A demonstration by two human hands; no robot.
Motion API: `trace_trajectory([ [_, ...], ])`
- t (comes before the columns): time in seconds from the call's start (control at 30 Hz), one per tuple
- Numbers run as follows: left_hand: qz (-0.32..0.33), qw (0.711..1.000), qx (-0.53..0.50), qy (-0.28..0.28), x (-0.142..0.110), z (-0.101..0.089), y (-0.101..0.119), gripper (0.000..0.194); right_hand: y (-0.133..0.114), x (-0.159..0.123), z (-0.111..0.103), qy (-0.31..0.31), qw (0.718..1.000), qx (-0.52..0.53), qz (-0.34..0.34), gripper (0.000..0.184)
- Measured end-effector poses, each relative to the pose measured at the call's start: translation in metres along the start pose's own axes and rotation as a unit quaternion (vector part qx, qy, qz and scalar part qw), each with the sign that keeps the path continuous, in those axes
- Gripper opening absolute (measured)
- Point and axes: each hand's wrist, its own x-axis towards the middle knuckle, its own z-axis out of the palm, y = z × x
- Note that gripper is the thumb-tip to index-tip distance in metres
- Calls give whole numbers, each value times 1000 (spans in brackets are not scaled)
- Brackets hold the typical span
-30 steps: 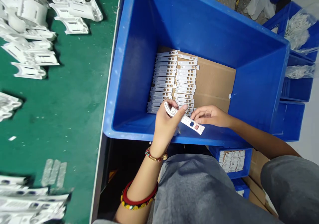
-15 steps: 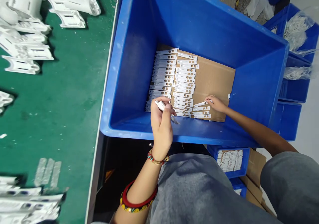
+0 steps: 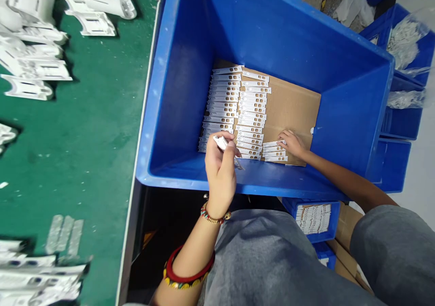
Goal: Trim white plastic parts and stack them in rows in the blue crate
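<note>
My left hand (image 3: 220,167) is closed around a few white plastic strips (image 3: 220,143), held over the near side of a large blue bin (image 3: 285,38). On the brown cardboard (image 3: 292,102) at the bin's bottom lie two long rows of flat white slotted strips (image 3: 252,115), side by side. A shorter third row (image 3: 275,153) begins at the near side. There my right hand (image 3: 292,143) reaches down, its fingers closed at the right end of the topmost strip (image 3: 271,144) of this short row. My fingers partly hide that end.
A green worktable (image 3: 98,129) on the left carries piles of white plastic parts (image 3: 37,61) and several clear strips (image 3: 66,235). Smaller blue bins (image 3: 399,115) with bagged parts stand at the right. Below the big bin's edge is another blue bin (image 3: 314,217) holding rows of white parts.
My right hand has lowered the strip, which now lies close against the others in the short row, and its fingers have shifted slightly left. My left hand has hardly moved.
</note>
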Motion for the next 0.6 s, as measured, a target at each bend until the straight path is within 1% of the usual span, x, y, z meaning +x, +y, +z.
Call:
trace_trajectory([
  [0.13, -4, 1000, -3, 1, 1, 1, 1, 3, -6, -2, 1, -27, 999, -21, -33, 21],
  [0.2, -8, 1000, 3, 3, 2, 1, 1, 4, -8, -2, 2, -38, 998, -31, -30, 21],
  [0.33, -17, 1000, 24, 7, 3, 0, -2, 5, -12, -4, 0, -27, 998, -48, -22, 21],
  [0.4, -18, 1000, 21, 7, 3, -1, -2, 6, -14, -6, -3, -26, 997, -66, -42, 24],
  [0.47, -18, 1000, 17, 7, 3, 0, -2, 7, -16, -10, -3, -61, 990, -86, -95, 27],
  [0.53, -18, 1000, 16, 9, 3, 0, -1, 8, -19, -16, 0, -119, 976, -100, -153, 28],
  [0.6, -19, 1000, 13, 11, 3, 1, 0, 8, -22, -23, 7, -165, 965, -106, -175, 27],
])
